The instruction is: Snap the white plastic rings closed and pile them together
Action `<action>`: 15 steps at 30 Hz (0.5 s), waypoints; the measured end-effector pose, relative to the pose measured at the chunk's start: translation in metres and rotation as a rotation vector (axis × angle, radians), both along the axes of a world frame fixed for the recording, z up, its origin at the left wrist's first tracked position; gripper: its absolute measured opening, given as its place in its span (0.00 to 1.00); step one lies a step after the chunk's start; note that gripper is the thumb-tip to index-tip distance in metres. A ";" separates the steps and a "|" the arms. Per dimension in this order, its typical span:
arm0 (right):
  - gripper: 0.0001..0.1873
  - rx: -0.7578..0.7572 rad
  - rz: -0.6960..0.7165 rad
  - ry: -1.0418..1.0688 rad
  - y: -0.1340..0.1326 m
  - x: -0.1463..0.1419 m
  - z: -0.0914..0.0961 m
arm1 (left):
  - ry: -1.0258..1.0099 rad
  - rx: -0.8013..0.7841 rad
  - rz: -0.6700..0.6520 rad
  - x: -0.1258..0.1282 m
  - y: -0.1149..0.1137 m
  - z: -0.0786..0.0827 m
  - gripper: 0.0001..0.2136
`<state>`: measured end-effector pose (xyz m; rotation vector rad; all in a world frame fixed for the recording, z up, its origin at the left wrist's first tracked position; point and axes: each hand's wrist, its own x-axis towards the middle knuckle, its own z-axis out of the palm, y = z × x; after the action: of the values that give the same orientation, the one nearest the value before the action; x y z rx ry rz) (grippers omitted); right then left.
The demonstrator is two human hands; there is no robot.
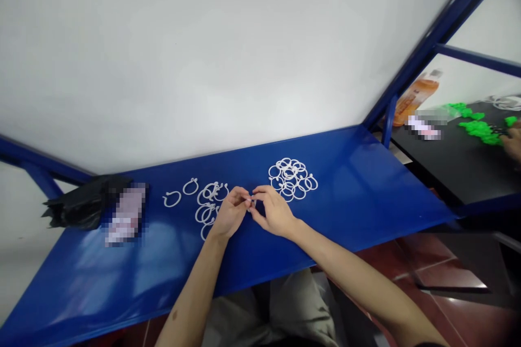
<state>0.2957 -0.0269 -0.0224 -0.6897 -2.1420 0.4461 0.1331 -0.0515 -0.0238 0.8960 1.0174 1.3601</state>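
- My left grip and my right grip are pinching together one small whitish piece, which is mostly hiding from view.
- This piece is showing between the two, over the smooth, glossy blue bench.
- Thin, white, plastic-looking open rings are lying beside my left grip.
- A pile of similar white rings is lying beyond my right grip.

The thin, round, plastic-looking white rings are showing plain, unpatterned surfaces. The flat, glossy blue table is presenting solid colour. Dark red floor tiles are displaying a pale line grid.
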 end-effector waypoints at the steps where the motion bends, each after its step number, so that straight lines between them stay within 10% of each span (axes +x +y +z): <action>1: 0.18 -0.016 0.013 0.000 -0.001 0.001 0.002 | -0.009 -0.001 -0.008 0.000 -0.001 0.001 0.19; 15: 0.16 -0.272 -0.006 -0.130 0.000 0.014 0.000 | 0.289 0.099 0.100 0.002 0.004 -0.004 0.11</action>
<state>0.3099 -0.0273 -0.0220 -0.8977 -2.2222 0.7152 0.1350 -0.0479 -0.0279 1.1528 1.2373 1.4000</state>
